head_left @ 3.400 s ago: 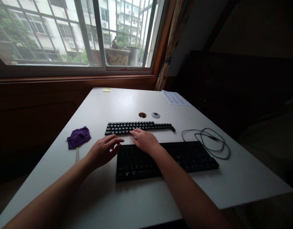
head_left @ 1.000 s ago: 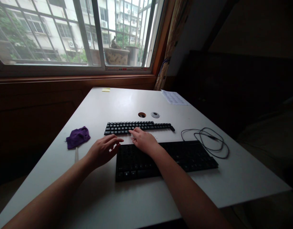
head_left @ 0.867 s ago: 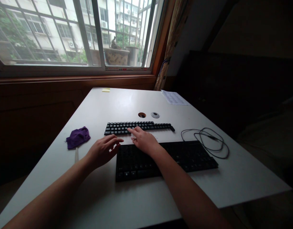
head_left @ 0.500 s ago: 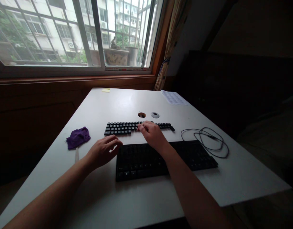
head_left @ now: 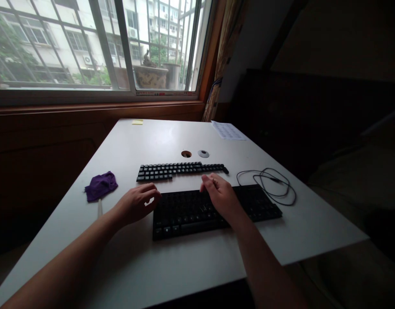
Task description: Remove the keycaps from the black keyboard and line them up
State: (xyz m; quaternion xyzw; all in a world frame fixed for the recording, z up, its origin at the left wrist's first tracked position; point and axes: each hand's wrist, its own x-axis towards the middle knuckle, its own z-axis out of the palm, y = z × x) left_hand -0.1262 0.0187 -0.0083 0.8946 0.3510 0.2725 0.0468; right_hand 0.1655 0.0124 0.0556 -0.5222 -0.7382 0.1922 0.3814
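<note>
A black keyboard (head_left: 191, 224) lies on the white table in front of me, many of its keys too dark to make out. My left hand (head_left: 140, 201) rests at its upper left corner, with curled thumb and fingertips against the edge. Above the keyboard's middle is my right hand (head_left: 221, 195), fingers drawn together in a pinch. Whatever sits between those fingertips is too small or hidden to name. Behind the keyboard, black keycaps (head_left: 155, 172) stand lined up in several rows, the front row shorter than the others.
A purple cloth (head_left: 101, 186) with a pale stick (head_left: 100, 208) under it lies at left. The coiled cable (head_left: 289, 193) is to the right. Farther back are a cable hole (head_left: 186, 154), its round cover (head_left: 203, 153), a printed sheet (head_left: 228, 130) and yellow sticky notes (head_left: 137, 122).
My right hand has come back from the rows of keycaps to above the keyboard, its fingers now pinched. My left hand stays at the keyboard's corner. The view has shifted slightly.
</note>
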